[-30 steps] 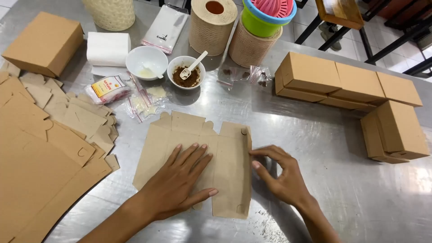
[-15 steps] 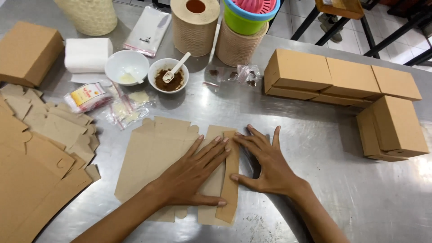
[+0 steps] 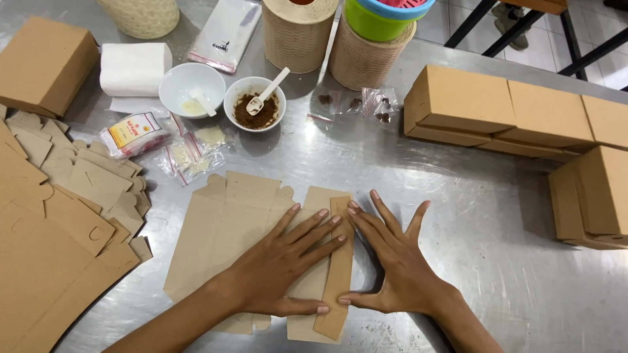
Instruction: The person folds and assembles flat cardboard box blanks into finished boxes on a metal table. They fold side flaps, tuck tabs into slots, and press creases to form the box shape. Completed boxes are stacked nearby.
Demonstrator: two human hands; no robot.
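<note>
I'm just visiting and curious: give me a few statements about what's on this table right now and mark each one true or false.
1. Both hands, left hand and right hand, press flat on the cardboard blank. True.
2. The folded flap stands upright. False: it lies flat under the fingertips.
3. A white spoon rests in the bowl of brown powder. True.
4. The assembled boxes sit at the left of the table. False: they sit at the right; the pile of flat blanks lies at the left.

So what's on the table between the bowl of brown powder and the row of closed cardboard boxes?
In the head view, a few small clear bags with dark bits inside lie on the metal table, between the bowl of brown powder and the closed cardboard boxes.
</note>
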